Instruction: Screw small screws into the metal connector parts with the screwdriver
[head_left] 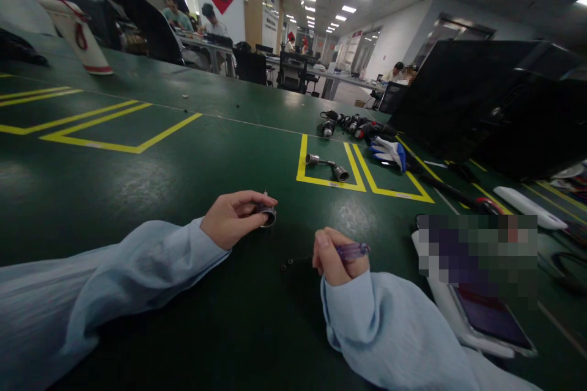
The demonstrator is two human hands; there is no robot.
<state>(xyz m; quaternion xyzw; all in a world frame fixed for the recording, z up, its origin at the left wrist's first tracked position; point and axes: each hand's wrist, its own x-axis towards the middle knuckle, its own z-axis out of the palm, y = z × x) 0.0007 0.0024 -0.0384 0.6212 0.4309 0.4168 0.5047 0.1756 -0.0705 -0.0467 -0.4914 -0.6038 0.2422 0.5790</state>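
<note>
My right hand (pixel 334 258) grips a see-through purple handle (pixel 354 250). My left hand (pixel 233 218) pinches a round, hollow metal cup (pixel 269 215); two tiny dark rings (pixel 284 268) lie between them.

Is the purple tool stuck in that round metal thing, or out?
Out: the right hand holds the tool; green table shows between it and the metal thing in the left hand.
</note>
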